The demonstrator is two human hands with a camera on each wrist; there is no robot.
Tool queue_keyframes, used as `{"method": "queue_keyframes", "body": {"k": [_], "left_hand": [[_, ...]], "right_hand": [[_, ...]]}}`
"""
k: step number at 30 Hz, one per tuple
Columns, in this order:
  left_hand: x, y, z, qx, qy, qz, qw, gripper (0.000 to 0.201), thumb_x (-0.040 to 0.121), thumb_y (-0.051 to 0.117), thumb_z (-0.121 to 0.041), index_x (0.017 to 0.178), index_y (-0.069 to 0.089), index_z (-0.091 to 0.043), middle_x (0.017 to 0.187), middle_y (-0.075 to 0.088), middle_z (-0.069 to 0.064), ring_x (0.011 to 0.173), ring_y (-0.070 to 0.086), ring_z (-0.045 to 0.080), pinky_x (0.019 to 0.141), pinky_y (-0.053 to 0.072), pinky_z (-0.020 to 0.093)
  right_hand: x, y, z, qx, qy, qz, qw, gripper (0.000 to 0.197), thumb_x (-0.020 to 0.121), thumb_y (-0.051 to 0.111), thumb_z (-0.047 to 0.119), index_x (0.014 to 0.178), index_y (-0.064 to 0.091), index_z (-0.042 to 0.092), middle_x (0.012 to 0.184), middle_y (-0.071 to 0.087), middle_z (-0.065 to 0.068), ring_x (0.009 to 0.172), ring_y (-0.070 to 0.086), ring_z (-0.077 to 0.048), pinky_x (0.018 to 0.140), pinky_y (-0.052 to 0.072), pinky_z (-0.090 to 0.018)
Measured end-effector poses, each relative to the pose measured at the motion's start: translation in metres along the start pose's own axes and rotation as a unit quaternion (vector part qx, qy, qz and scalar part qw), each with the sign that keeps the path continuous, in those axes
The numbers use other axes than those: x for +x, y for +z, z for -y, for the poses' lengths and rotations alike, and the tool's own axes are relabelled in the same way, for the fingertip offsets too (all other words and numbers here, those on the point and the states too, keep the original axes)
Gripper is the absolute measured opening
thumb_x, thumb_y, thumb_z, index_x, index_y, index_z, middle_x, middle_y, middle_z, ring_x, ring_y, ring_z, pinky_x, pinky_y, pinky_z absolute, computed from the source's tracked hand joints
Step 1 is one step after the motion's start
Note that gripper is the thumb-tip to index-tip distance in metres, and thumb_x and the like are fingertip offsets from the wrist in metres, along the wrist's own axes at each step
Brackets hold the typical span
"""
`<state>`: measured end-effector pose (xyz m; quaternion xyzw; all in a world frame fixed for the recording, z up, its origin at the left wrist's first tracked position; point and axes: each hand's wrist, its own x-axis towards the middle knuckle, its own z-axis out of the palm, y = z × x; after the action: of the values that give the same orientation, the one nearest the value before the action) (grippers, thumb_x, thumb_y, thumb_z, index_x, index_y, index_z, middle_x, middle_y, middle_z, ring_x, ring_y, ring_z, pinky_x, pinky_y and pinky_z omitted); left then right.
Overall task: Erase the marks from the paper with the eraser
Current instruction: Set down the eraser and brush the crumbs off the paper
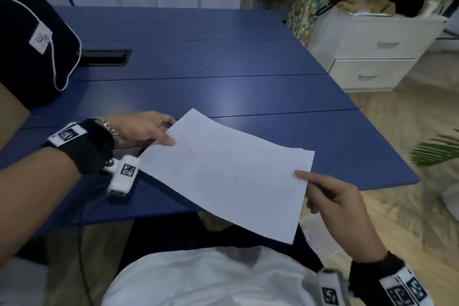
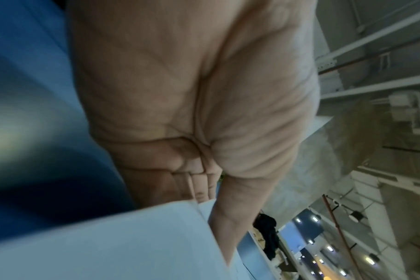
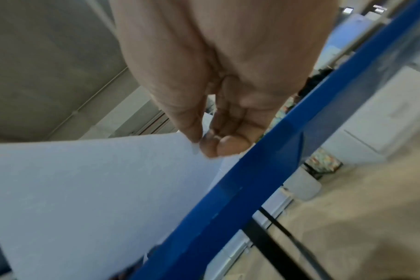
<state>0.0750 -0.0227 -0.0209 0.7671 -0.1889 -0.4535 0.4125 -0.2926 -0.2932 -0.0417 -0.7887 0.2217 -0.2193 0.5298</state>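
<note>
A white sheet of paper (image 1: 228, 174) with a few faint small marks is held tilted above the near edge of the blue table (image 1: 223, 97). My left hand (image 1: 149, 131) pinches its far left corner, thumb on top. My right hand (image 1: 330, 196) pinches the right edge, thumb on top and fingers under. In the right wrist view the right hand (image 3: 204, 145) grips the paper (image 3: 96, 185) at its corner. In the left wrist view the left hand (image 2: 199, 185) holds the paper (image 2: 108, 246) near its edge. No eraser shows in any view.
A dark bag (image 1: 32, 40) with a white cord sits at the table's far left, beside a black cable slot (image 1: 106, 57). A white drawer unit (image 1: 372, 57) stands right of the table. A cardboard box (image 1: 10, 117) is at the left edge.
</note>
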Motion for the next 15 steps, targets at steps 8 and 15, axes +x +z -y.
{"method": "queue_keyframes", "body": {"k": [8, 15], "left_hand": [[-0.057, 0.030, 0.036, -0.129, 0.047, -0.028, 0.990, 0.055, 0.092, 0.067, 0.008, 0.145, 0.056, -0.006, 0.133, 0.073, 0.020, 0.122, 0.070, 0.043, 0.099, 0.059, 0.049], [-0.086, 0.062, 0.041, -0.164, 0.060, -0.017, 0.985, 0.061, 0.088, 0.067, 0.004, 0.146, 0.059, -0.015, 0.135, 0.073, 0.017, 0.121, 0.072, 0.040, 0.095, 0.062, 0.045]], "right_hand": [[-0.013, 0.011, 0.014, 0.249, 0.167, 0.033, 0.953, 0.044, 0.097, 0.061, 0.033, 0.141, 0.054, 0.034, 0.103, 0.080, 0.000, 0.089, 0.073, -0.025, 0.079, 0.059, -0.037], [-0.021, 0.001, 0.002, 0.274, 0.211, 0.069, 0.936, 0.033, 0.105, 0.054, 0.006, 0.136, 0.063, 0.008, 0.123, 0.077, -0.015, 0.108, 0.077, -0.033, 0.086, 0.066, -0.039]]}}
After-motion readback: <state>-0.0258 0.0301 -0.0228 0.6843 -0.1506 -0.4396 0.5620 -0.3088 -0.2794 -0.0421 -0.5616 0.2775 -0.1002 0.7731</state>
